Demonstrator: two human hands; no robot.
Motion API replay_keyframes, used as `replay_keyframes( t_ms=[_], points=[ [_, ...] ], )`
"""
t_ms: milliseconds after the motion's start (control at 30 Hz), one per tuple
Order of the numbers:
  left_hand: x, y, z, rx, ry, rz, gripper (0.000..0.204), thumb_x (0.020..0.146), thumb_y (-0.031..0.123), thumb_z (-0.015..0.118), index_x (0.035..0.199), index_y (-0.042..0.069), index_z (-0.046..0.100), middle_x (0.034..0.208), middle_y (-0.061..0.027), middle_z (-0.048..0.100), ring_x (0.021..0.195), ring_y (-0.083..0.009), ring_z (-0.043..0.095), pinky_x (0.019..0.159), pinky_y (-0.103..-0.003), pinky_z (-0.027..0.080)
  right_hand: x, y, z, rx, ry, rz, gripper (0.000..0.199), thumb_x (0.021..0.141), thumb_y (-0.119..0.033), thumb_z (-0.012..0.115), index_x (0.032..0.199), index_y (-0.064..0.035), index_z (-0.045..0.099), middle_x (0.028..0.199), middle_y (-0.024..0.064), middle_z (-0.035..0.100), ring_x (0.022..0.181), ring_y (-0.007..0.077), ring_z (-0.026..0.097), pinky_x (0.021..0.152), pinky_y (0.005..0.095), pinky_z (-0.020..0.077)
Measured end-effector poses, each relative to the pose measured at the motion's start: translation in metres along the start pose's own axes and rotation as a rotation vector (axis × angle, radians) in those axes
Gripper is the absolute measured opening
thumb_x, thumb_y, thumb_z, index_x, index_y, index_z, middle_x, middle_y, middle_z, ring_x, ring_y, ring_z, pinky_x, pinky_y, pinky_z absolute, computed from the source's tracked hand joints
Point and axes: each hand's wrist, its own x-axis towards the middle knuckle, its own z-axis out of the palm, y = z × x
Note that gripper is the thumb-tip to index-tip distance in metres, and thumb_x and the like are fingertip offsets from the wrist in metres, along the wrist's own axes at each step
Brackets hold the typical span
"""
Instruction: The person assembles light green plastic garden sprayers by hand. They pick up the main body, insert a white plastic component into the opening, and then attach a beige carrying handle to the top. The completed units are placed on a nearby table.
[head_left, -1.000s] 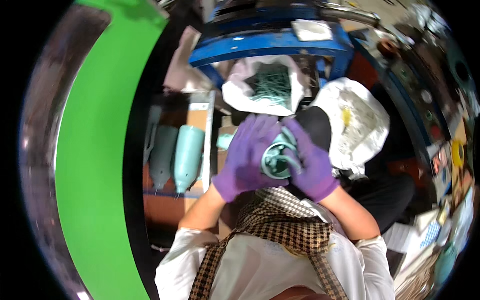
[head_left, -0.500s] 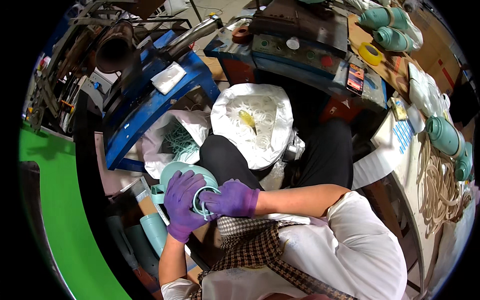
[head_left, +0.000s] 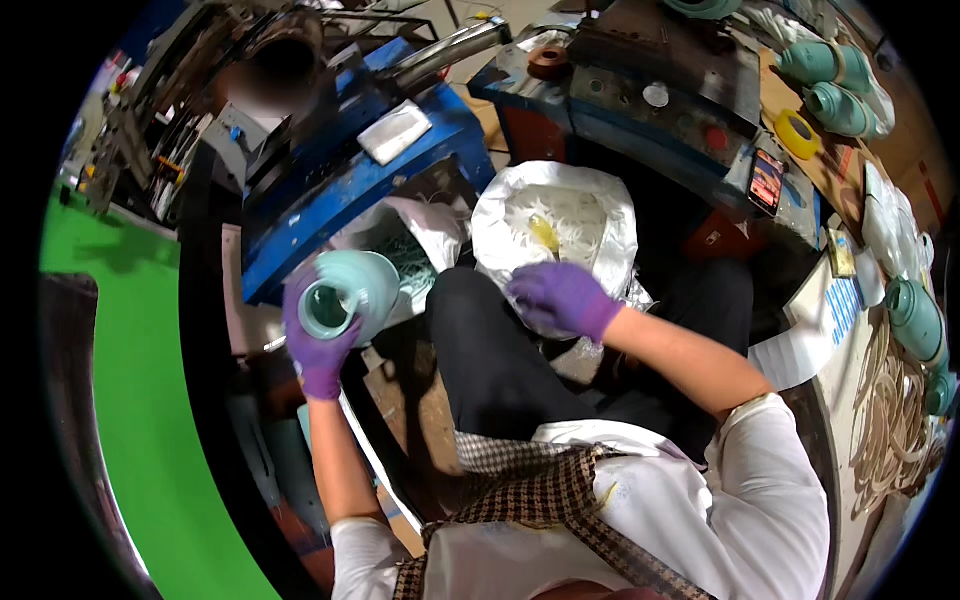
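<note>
My left hand (head_left: pixel 320 352), in a purple glove, is wrapped around a pale teal plastic container (head_left: pixel 376 290) that looks like a bottle; its round open mouth is turned up toward me. My right hand (head_left: pixel 565 298), also gloved in purple, hovers over the near side of a white sack (head_left: pixel 490 225) between my knees. That hand's fingertips are smeared, and I cannot make out anything in them. Inside this sack lie many white plastic rings (head_left: pixel 580 215) and a small yellow object (head_left: pixel 544 233). Behind the container, a second sack holds teal plastic scraps (head_left: pixel 408 258), partly covered.
A blue metal stand (head_left: pixel 300 235) with a white folded cloth (head_left: pixel 395 132) rises ahead left. Ahead stands a machine with a button panel (head_left: pixel 655 115). At right, a table carries teal containers (head_left: pixel 913 315), coiled beige cord (head_left: pixel 885 420) and a phone (head_left: pixel 766 180). Green surface (head_left: pixel 150 400) far left.
My hands have separated. The left has lifted the container forward and turned its mouth toward me. My right hand has moved right and forward to the white sack; the teal ring it gripped no longer shows.
</note>
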Motion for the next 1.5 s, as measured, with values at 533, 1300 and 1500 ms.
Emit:
replay_keyframes(
  t_ms=[533,1300,1500],
  points=[
    [-0.038,0.03,-0.026,0.055,0.225,0.081,0.083,0.076,0.04,0.082,0.139,-0.003,0.05,0.145,-0.0223,0.051,0.134,-0.0379,0.049,0.114,-0.05,0.036,-0.038,0.236,0.083,-0.395,0.034,0.925,0.017,0.089,-0.013,0.058,0.096,-0.0058,0.071,0.118,0.0212,0.061,0.103,0.0383,0.064,0.092,0.0433,0.0517],
    [-0.045,0.13,0.021,0.041,-0.363,0.29,0.066,0.062,0.041,0.086,0.114,0.005,0.068,0.117,-0.0106,0.071,0.118,-0.0348,0.064,0.109,-0.051,0.042,0.041,-0.161,0.002,0.264,-0.056,-0.003,0.011,0.079,-0.012,0.069,0.085,-0.003,0.065,0.078,0.0124,0.065,0.066,0.0307,0.067,0.055,0.0394,0.0522],
    [-0.04,0.138,0.023,0.061,-0.361,0.265,0.065,0.061,0.04,0.087,0.114,0.006,0.068,0.115,-0.0105,0.071,0.116,-0.0351,0.065,0.108,-0.053,0.042,0.033,-0.152,0.017,0.25,-0.002,0.004,0.007,0.079,-0.006,0.066,0.085,-0.0027,0.066,0.078,0.0141,0.068,0.071,0.0312,0.07,0.059,0.0396,0.0544]
  ],
)
